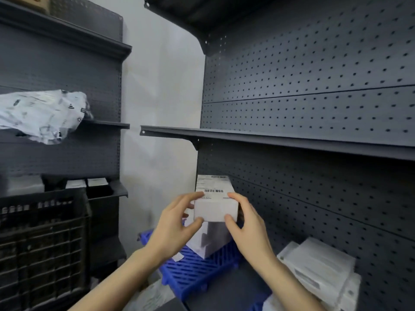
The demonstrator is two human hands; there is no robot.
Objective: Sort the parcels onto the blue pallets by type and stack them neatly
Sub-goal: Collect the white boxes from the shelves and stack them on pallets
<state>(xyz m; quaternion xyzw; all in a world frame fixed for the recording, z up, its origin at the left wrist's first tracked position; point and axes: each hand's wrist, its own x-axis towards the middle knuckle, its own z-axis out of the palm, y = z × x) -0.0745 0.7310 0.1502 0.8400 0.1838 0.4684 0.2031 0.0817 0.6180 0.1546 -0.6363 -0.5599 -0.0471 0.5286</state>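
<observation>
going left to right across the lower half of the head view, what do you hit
black plastic lattice crate → left hand → white cardboard box with a barcode label, gripped by both hands → right hand → pile of flat white parcels

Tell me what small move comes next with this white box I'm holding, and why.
Probably ease the labelled box down onto the lower white box and square their edges. The left hand and right hand both grip it by its sides, directly above that box, which stands on the blue pallet.
</observation>
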